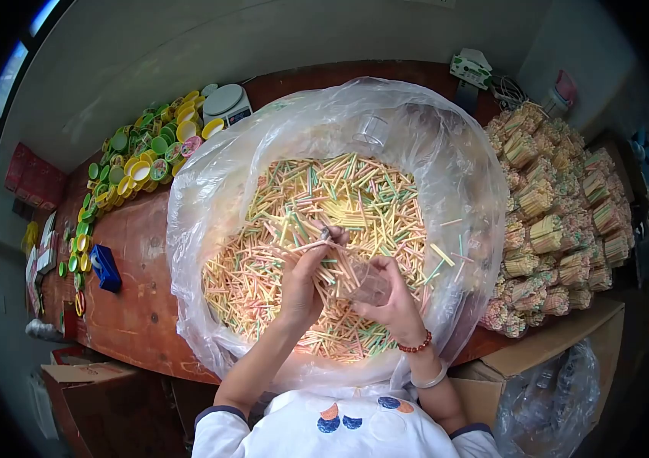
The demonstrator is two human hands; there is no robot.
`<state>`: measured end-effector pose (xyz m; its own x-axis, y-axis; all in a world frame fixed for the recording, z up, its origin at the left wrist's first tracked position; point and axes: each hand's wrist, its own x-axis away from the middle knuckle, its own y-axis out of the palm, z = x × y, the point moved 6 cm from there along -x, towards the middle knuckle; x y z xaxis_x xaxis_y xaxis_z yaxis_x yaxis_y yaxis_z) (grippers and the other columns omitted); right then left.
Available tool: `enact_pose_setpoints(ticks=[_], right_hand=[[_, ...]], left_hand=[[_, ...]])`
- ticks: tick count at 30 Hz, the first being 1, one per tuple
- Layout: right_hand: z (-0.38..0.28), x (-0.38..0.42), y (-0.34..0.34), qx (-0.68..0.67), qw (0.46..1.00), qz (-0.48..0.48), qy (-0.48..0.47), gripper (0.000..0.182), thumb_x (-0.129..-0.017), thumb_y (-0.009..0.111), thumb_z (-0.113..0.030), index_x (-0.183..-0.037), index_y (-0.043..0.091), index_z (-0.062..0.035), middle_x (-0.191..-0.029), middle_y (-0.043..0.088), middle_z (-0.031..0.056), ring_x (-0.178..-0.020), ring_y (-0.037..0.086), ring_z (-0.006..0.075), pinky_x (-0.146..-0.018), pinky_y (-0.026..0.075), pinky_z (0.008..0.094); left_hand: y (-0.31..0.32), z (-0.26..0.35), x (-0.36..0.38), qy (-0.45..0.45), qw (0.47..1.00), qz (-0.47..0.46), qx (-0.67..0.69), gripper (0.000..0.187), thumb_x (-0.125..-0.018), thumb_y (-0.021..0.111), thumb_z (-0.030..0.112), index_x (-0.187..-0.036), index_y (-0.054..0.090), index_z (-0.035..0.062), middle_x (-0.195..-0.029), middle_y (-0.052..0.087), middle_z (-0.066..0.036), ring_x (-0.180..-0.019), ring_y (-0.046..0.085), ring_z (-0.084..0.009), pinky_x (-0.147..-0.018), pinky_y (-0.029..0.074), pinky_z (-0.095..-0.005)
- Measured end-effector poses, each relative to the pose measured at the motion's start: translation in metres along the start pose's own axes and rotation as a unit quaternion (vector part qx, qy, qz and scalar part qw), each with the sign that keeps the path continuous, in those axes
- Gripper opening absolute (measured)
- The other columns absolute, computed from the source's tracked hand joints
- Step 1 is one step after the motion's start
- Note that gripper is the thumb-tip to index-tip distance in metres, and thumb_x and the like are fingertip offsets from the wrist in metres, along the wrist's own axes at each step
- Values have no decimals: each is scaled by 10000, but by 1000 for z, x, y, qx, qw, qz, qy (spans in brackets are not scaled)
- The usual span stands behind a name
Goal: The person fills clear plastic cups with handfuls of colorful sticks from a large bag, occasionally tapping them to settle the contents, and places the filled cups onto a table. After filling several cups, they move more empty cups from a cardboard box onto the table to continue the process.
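Observation:
A big clear plastic bag stands open in front of me, holding a heap of thin pastel sticks in yellow, pink, orange and green. My left hand is closed round a loose bunch of these sticks above the middle of the heap. Just to its right, my right hand grips a clear plastic cup, tilted towards the bunch. Some stick ends meet the cup's mouth; how many are inside cannot be made out. A second clear cup lies on the bag's far side.
Yellow and green small round containers pile up at the left, beside a white scale. A blue tape dispenser is on the red-brown table. Bundled sticks are stacked at the right, above a cardboard box lined with plastic.

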<state>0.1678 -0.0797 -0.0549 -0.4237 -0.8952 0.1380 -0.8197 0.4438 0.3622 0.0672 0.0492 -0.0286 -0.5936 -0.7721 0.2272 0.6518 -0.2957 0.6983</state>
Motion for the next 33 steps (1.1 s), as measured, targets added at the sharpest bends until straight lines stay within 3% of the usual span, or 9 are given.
enact_pose_setpoints(ticks=[2,5,11,13,21,25,28,31,33], right_hand=[[7,0,1,128,991,-26,4,781,-750,861,-92,-1391,424,1,-1305,595,109,-1277,585,226,-1118,470,380],[-7,8,12,417,874,13,-248,747,-716,897,-128,-1339,497,-30,-1213,651,145,-1125,683,274,-952,555,382],[-15,0,18,313,938,82,-125,730,-721,911,-121,-1328,517,-25,-1206,642,113,-1089,685,275,-919,557,374],[-18,-4,26,291,929,58,-220,791,-723,917,-124,-1358,453,-41,-1179,640,119,-1070,683,277,-902,553,364],[-13,-3,23,253,952,45,-166,799,-675,910,-92,-1347,479,-65,-1251,613,162,-1180,629,323,-994,510,425],[-37,-12,28,233,946,55,-219,656,-701,880,-62,-1288,588,-50,-1244,643,132,-1135,664,334,-959,542,417],[-34,-26,23,291,933,23,-211,556,-730,863,-16,-1230,621,-18,-1159,690,136,-1073,702,297,-915,575,384],[-29,-32,4,173,968,58,-170,592,-751,862,7,-1282,599,-8,-1162,697,99,-1099,684,194,-915,596,351],[-35,-25,-7,136,977,93,-138,623,-748,865,9,-1301,577,3,-1170,691,109,-1088,684,194,-886,603,341]], left_hand=[[2,-2,3,-15,996,-36,-81,383,-999,606,128,-1350,551,-16,-1170,689,-131,-1200,644,-244,-1084,504,-394],[13,12,7,46,993,-68,-81,356,-998,591,42,-1346,572,-32,-1219,701,-126,-1225,655,-274,-1098,492,-405],[54,37,17,221,926,-199,-234,174,-997,662,54,-1145,573,31,-1327,645,-132,-1342,582,-304,-1112,489,-438],[45,18,17,116,948,-153,-255,203,-993,659,85,-1144,523,78,-1311,666,-192,-1375,558,-318,-1268,198,-532],[42,9,21,134,919,-231,-292,202,-972,705,139,-1107,577,61,-1401,592,-216,-1406,512,-298,-1169,406,-486],[53,25,16,106,851,-225,-462,359,-918,778,176,-1182,599,12,-1347,644,-161,-1278,619,-251,-1120,462,-391],[48,26,12,40,894,-267,-358,637,-852,812,222,-1385,530,19,-1409,624,-136,-1341,574,-273,-1171,399,-424],[27,51,14,138,803,-326,-479,1032,-798,842,338,-1619,283,57,-1648,336,-181,-1542,297,-315,-1262,250,-477],[11,61,26,139,648,-379,-646,1125,-760,871,335,-1636,219,66,-1695,206,-181,-1574,185,-359,-1273,208,-532]])
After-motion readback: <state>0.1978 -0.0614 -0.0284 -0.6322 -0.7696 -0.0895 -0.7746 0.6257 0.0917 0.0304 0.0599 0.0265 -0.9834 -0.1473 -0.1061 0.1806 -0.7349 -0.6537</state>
